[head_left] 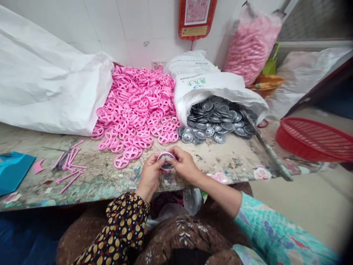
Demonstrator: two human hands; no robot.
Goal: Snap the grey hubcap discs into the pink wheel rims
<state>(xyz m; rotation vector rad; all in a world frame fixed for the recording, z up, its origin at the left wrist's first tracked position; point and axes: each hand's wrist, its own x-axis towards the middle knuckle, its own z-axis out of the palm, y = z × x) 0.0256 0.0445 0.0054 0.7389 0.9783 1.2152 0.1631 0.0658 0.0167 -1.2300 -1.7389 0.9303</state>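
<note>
Between my two hands, just above the front of the worktable, is a small toy wheel [167,165] made of a grey disc set in a pink ring. My left hand [150,173] grips its left side, thumb on the face. From the right, my right hand [183,163] pinches the same wheel, its thumb also on the grey disc. The undersides of the fingers are hidden. Beyond my hands lies a big heap of pink spoked rings [138,110]. Right of that heap, grey discs [212,119] spill out of a white sack [190,86].
Another white sack [46,73] lies at the left. Pink rods [72,158] and a blue dustpan-like piece [15,172] rest on the worktable [102,180]. A long bar [266,147] slants over the table's right part. A red basket [314,141] stands at the right.
</note>
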